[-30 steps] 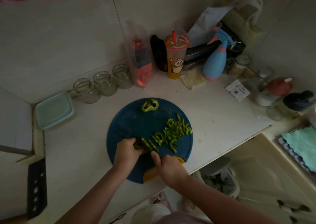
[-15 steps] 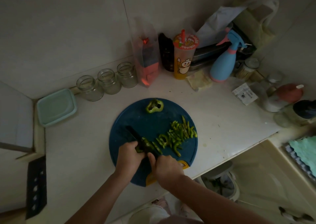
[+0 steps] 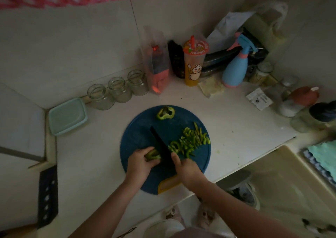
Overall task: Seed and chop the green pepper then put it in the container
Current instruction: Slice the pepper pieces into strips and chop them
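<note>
Nearest you, your right hand [image 3: 185, 168] is clamped round the handle of the knife [image 3: 161, 145], which the hand itself hides. One finger reaches forward beside the blade. Your left hand [image 3: 141, 162] grips the uncut pepper [image 3: 152, 155], its fingers curled over it and pinning it to the board [image 3: 138, 139].

A second ago almost none of the blade showed between your hands. Half a second ago it was coming into sight, and now it lies in full view, slanting from your right hand up and left over the board, right against the pepper's cut end. I read that as one slice finished and the knife being set for the next. Only a short stub is left under your left fingers, so keep them tucked back as the blade works closer.

Just past the blade, the strips [image 3: 190, 141] lie in a loose row running to the right across the board. They look much as they did before. Beyond them, at the board's far edge, the cut-off top [image 3: 165, 112] sits alone, untouched.

Farther left, well apart from the board, the container [image 3: 68, 115] waits in the corner beside the jars [image 3: 118, 89]. Nothing has gone into it, so the transfer is still ahead once the stub is chopped.
</note>
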A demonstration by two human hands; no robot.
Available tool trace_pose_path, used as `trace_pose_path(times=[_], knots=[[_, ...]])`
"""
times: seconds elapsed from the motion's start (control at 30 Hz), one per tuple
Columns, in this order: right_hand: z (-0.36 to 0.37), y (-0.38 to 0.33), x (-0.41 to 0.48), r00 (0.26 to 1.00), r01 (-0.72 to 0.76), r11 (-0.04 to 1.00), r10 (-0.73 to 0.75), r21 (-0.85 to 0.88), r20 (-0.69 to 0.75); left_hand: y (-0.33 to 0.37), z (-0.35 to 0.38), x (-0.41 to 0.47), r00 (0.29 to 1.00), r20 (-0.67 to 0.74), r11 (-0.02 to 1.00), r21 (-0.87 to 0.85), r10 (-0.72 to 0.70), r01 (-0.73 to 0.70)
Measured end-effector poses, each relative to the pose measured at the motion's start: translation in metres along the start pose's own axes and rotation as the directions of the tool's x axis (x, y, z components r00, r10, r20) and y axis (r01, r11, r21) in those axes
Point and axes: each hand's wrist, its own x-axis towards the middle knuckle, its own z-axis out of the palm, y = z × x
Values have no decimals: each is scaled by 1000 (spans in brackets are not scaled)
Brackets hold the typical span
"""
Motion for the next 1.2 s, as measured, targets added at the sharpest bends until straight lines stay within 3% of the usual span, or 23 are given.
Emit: trace_pose_path(times=[0.17,0.5,1.2], knots=[[-2,-1,-16,998,67,997,-68,-29,-3,1,1,-3,999,-36,999,-44,-13,12],[8,-1,-36,969,230,931,-247,-283,-26,0,5,-5,995,-88,991,-128,-57,45],[11,12,-37,959,261,914,-282,-311,-25,-7,-3,1,993,-21,968,-224,-120,112]])
